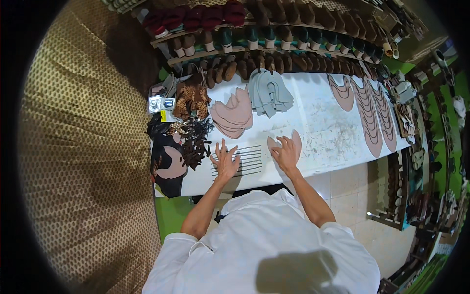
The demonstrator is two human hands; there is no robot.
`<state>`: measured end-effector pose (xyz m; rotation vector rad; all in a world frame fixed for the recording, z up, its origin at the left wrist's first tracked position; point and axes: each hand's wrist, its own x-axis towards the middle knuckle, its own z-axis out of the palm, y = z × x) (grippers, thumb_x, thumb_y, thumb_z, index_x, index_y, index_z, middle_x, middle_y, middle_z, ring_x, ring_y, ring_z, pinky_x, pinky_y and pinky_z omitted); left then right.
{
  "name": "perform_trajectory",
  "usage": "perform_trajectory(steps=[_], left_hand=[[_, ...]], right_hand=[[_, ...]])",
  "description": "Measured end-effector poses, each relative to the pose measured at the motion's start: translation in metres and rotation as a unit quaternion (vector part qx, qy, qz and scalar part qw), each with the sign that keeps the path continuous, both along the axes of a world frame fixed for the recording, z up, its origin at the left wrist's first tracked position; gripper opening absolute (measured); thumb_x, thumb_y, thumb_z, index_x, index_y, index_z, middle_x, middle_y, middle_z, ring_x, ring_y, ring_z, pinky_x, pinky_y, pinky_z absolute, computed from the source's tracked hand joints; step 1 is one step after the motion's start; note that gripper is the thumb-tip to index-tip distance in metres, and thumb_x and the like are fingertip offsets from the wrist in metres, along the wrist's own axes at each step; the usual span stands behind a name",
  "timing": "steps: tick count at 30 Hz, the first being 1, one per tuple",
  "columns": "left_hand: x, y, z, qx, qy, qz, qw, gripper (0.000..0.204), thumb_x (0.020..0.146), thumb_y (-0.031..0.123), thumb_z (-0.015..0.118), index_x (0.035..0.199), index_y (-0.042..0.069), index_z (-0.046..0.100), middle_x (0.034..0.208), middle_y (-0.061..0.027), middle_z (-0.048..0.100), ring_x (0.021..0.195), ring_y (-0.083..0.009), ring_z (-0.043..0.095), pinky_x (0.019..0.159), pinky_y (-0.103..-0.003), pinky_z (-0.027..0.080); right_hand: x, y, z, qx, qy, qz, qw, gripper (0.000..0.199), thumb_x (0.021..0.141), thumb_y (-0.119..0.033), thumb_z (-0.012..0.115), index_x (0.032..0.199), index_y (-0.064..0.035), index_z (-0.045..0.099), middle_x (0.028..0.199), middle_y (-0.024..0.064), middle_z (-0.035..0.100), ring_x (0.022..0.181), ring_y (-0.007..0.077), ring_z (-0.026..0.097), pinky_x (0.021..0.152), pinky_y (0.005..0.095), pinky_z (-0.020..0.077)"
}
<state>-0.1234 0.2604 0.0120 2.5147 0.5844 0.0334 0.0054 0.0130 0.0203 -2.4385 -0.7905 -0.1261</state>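
Over a row of thin dark strips [252,156] laid out in parallel on the white table, my left hand [226,162] has its fingers spread and touches down near their left part. I cannot make out anything held in it. My right hand [286,155] bends its fingers down onto a curved pink shoe-upper piece [296,139], gripping it near its middle and hiding part of it. Beyond the left hand lies a stack of pink cut pieces [232,117]. Beside that stack, farther back, is a pile of grey cut pieces [262,95].
Pink pieces with dark edging lie in overlapping columns [368,115] at the right of the white table [318,159]. At the left are a leopard-print bundle [192,100], dark scraps [196,153] and a pink offcut [172,164]. Racks of shoes [252,36] line the back.
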Motion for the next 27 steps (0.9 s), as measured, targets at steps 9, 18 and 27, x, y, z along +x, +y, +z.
perform_trajectory(steps=[9,18,27], left_hand=[[0.012,-0.014,-0.001,-0.012,0.009,-0.031,0.999,0.041,0.092,0.034,0.075,0.132,0.026,0.072,0.169,-0.015,0.03,0.157,-0.0422,0.017,0.108,-0.085,0.013],[0.062,-0.037,0.012,-0.112,-0.026,-0.106,0.988,0.04,0.095,0.032,0.071,0.133,0.02,0.069,0.142,-0.0098,0.062,0.144,-0.0322,0.045,0.111,-0.081,0.011],[0.088,-0.039,0.001,-0.094,0.082,-0.249,0.96,0.029,0.097,0.041,0.069,0.11,0.018,0.081,0.105,-0.0035,0.073,0.117,-0.0226,0.06,0.112,-0.074,0.016]], right_hand=[[0.027,0.053,-0.028,-0.07,0.003,0.101,0.992,0.009,0.083,-0.02,0.077,0.086,-0.0137,0.081,0.135,0.009,0.061,0.138,0.0336,0.047,0.12,0.0549,0.0284],[0.029,0.04,-0.001,-0.022,-0.022,0.14,0.99,0.011,0.091,-0.017,0.069,0.092,-0.0084,0.075,0.14,0.0091,0.059,0.142,0.031,0.045,0.124,0.0567,0.0231],[0.022,-0.078,0.002,-0.046,0.015,-0.01,0.999,0.013,0.092,-0.02,0.071,0.097,-0.0073,0.073,0.137,0.0097,0.06,0.141,0.0331,0.046,0.12,0.0611,0.0253]])
